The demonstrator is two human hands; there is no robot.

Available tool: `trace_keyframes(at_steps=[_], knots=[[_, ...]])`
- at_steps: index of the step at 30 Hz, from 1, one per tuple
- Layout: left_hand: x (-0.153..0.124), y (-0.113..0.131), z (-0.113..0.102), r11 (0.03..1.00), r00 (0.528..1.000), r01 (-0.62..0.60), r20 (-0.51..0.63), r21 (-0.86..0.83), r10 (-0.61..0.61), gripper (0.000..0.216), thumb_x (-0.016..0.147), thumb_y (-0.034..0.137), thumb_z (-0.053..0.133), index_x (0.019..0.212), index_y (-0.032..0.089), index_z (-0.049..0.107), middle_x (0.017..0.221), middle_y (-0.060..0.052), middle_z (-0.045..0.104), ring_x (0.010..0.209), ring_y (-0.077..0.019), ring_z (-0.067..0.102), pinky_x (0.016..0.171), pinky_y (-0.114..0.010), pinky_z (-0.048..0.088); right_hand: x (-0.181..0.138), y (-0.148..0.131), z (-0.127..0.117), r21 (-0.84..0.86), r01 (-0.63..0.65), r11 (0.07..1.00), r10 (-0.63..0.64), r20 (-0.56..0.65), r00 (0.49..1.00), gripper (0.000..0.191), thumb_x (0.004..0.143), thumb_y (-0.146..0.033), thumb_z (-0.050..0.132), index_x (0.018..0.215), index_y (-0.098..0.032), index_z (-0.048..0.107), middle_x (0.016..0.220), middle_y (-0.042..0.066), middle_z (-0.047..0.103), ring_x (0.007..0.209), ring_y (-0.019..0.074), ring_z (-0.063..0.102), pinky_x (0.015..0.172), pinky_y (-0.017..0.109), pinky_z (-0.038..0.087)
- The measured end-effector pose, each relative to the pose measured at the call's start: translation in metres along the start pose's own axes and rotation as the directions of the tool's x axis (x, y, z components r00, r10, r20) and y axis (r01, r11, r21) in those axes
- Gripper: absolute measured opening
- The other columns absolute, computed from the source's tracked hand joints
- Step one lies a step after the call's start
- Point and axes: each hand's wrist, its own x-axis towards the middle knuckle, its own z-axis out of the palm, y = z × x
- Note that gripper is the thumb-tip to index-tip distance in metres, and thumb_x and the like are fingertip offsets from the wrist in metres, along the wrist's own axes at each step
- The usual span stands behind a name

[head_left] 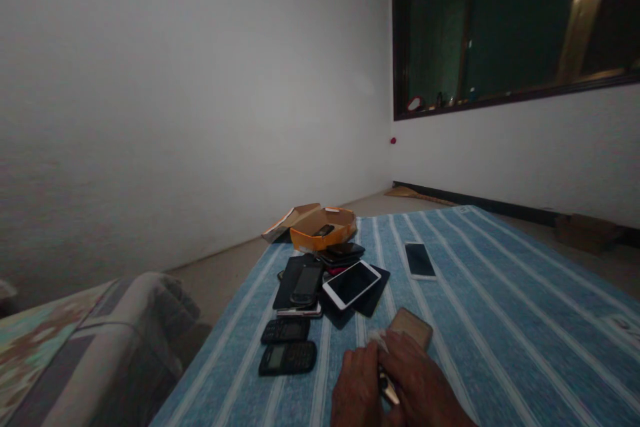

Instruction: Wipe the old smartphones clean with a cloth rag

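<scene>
At the bottom, my left hand (356, 383) and my right hand (417, 373) are close together, their fingers curled. Between them shows part of a narrow, gold-edged black thing (389, 390), perhaps a phone; the fingers hide most of it. Crumpled white tissue or cloth (376, 337) sticks out at the fingertips, near the right thumb and fingers. A gold phone (413, 328) lies just beyond my right hand, partly covered by it. To the left of my hands are two black keypad phones (287, 358), side by side on the striped cloth.
A blue, white-striped cloth (480, 320) covers the surface. Ahead lies a pile of dark phones with a white phone (351, 285) on top. Another white phone (420, 261) is to the right. An open orange box (300, 240) stands behind; a bed edge (130, 340) is at left.
</scene>
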Motion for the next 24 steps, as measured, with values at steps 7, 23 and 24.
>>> trace_keyframes(at_steps=[7,23,24], knots=[[0.002,0.005,0.000,0.998,0.999,0.043,0.010,-0.043,-0.043,0.068,0.061,0.018,0.062,0.127,0.016,0.047,0.093,-0.009,0.066,0.087,-0.0286,0.061,0.072,-0.039,0.052,0.016,-0.001,-0.018,0.093,-0.082,0.992,0.077,0.060,0.995,0.043,0.088,-0.010,0.049,0.123,-0.026,0.066,0.136,0.009,0.061,0.129,0.0256,0.053,0.114,0.045,0.035],[0.016,0.023,-0.041,0.991,0.944,0.124,0.314,-0.049,-0.103,0.063,0.071,0.024,0.065,0.131,0.014,0.049,0.109,-0.014,0.068,0.100,-0.0310,0.060,0.083,-0.043,0.051,0.012,0.014,-0.024,-0.005,-0.229,0.973,0.227,-0.113,0.967,0.046,0.088,-0.008,0.042,0.125,-0.021,0.066,0.137,0.011,0.060,0.132,0.0266,0.049,0.113,0.050,0.035],[0.016,0.023,-0.041,0.991,0.943,0.129,0.316,-0.045,-0.108,0.061,0.072,0.024,0.065,0.130,0.014,0.050,0.109,-0.014,0.068,0.100,-0.0310,0.061,0.083,-0.042,0.051,0.008,0.013,-0.021,-0.005,-0.227,0.974,0.225,-0.124,0.967,0.045,0.089,-0.009,0.042,0.126,-0.020,0.066,0.138,0.012,0.059,0.133,0.0272,0.049,0.113,0.051,0.035]])
